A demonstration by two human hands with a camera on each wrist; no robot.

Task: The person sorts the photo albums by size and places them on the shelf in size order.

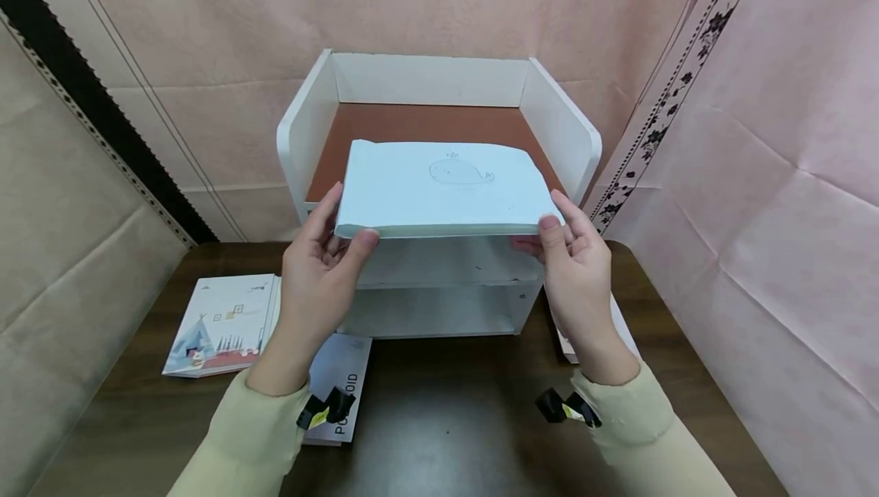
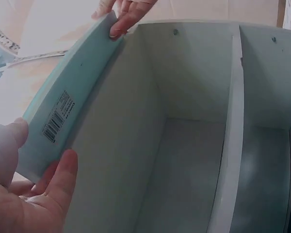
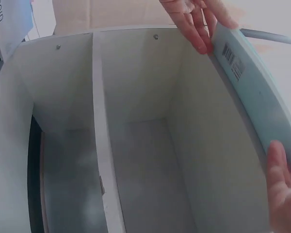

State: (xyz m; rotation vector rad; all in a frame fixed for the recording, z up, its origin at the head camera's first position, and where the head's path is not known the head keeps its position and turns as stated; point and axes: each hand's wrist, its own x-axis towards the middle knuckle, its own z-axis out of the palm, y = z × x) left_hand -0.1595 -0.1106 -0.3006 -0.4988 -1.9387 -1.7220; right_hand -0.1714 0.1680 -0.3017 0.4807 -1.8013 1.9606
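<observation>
A flat pale blue pack (image 1: pixel 398 184) with a line drawing of a whale on top is held level between both hands, in front of the raised-sided top of a small white shelf unit (image 1: pixel 433 77). My left hand (image 1: pixel 319 275) grips its near left corner, thumb at the front edge. At the opposite corner my right hand (image 1: pixel 580 268) pinches it, with the thumb on the front edge and fingers below. In the left wrist view, the pack's narrow side (image 2: pixel 82 92) carries a barcode label (image 2: pixel 58 119).
Left of the unit lies a white illustrated booklet (image 1: pixel 226 317) on the dark wooden table (image 1: pixel 446 413). A pale item with large lettering (image 1: pixel 343 382) sits below the left forearm. Another white item (image 1: pixel 621 325) is partly hidden behind the right arm. Pink cloth (image 1: pixel 426 1) hangs around the table.
</observation>
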